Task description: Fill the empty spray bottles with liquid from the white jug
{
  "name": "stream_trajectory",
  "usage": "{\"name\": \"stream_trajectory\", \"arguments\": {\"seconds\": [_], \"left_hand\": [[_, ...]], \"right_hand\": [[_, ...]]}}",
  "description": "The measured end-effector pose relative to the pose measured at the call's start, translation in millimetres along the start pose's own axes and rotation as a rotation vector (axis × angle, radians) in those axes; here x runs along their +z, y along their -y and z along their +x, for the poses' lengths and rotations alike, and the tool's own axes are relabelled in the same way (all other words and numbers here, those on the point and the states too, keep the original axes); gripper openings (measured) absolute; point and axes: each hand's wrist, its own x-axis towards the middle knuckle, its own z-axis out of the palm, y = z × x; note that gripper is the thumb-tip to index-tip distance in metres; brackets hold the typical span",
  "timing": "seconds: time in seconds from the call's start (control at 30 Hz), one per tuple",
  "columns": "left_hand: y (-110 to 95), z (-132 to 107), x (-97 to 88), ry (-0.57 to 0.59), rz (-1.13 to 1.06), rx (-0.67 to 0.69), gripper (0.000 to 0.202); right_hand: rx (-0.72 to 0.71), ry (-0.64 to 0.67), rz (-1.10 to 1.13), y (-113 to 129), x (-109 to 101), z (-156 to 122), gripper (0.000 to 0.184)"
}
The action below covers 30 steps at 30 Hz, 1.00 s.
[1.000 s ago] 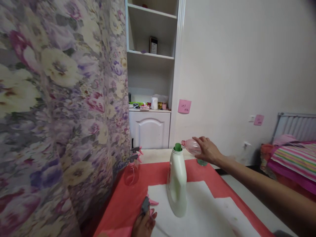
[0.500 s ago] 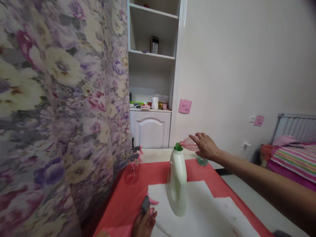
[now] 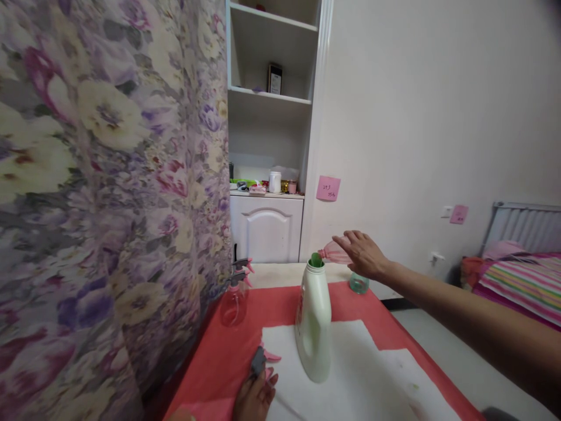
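My right hand (image 3: 363,255) grips a clear pink bottle (image 3: 333,253), tipped on its side with its mouth just above the green open neck of a white detergent bottle (image 3: 314,327). That white bottle stands upright on a white sheet (image 3: 372,374) laid over the red table cover (image 3: 219,362). At the bottom edge my left hand (image 3: 254,397) is closed on a grey and pink spray-trigger head (image 3: 262,358). A pink spray bottle (image 3: 234,298) with its trigger on stands near the curtain.
A flowered curtain (image 3: 109,193) hangs along the left of the table. A green-tinted bottle (image 3: 359,283) stands behind my right hand. White shelves and a cupboard (image 3: 267,228) are at the back, a bed with striped bedding (image 3: 521,283) at the right.
My right hand has lifted the pink bottle a little and brought its mouth closer to the white bottle's neck. My left hand has stayed put.
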Motion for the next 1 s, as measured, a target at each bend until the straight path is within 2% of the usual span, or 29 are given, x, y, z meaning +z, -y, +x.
{"name": "stream_trajectory", "arguments": {"seconds": [0.2, 0.5, 0.8, 1.0], "left_hand": [[0.7, -0.5, 3.2, -0.011, -0.001, 0.021, 0.027], [3.9, 3.1, -2.2, -0.023, -0.026, 0.035, 0.026], [1.1, -2.8, 6.7, -0.036, 0.003, 0.043, 0.026], [0.3, -4.0, 4.6, -0.025, 0.013, 0.023, 0.026]], "right_hand": [[-0.028, -0.004, -0.022, -0.7, -2.3, 1.2, 0.077], [-0.042, -0.01, -0.045, -1.2, -5.2, 1.3, 0.074], [-0.056, -0.007, -0.062, -2.2, -8.3, 2.1, 0.074], [-0.062, -0.002, -0.065, -2.5, -9.3, 3.1, 0.072]]}}
